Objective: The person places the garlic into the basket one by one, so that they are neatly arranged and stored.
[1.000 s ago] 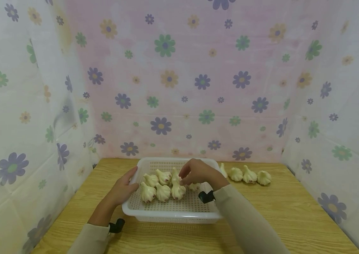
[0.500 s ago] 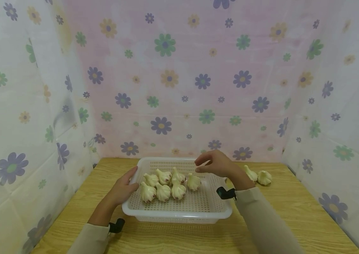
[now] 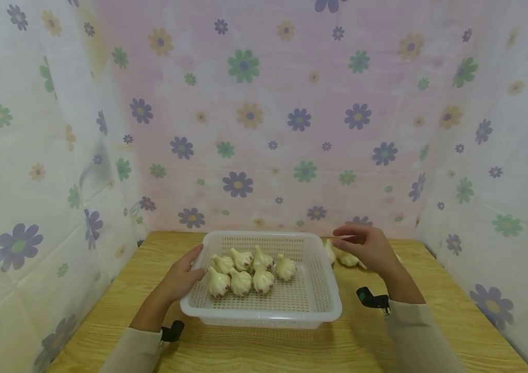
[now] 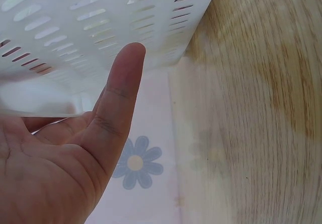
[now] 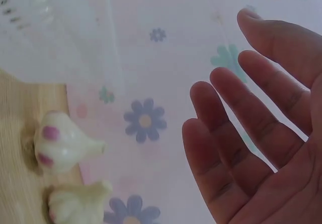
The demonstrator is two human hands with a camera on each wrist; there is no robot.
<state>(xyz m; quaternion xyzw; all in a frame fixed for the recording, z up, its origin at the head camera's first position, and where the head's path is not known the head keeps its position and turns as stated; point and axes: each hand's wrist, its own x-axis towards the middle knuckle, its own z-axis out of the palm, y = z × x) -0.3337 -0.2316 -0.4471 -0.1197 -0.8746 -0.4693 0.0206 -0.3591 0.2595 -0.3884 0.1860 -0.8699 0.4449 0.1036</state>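
A white plastic basket (image 3: 264, 315) with several garlic bulbs (image 3: 240, 281) in its left and middle part stands on the table. At its left end my left hand (image 3: 177, 280) grips the rim, thumb on the inner side; the left wrist view has a straight finger (image 4: 118, 93) lying along the slotted outer wall (image 4: 95, 12). Right of the basket, my right hand (image 3: 373, 251) hovers over a row of more garlic (image 3: 329, 253), hiding part of it. The right wrist view shows that hand (image 5: 266, 128) with spread fingers and nothing held, beside two bulbs (image 5: 63, 142).
The wooden table (image 3: 254, 352) extends in front of the basket and to its right. Flower-patterned cloth (image 3: 273, 103) hangs behind the table and along both sides. Each wrist carries a small black device (image 3: 172, 331).
My right hand has left the basket and moved right, over the garlic row. The bulb on the right inside the basket is now uncovered. My left hand has stayed at the rim.
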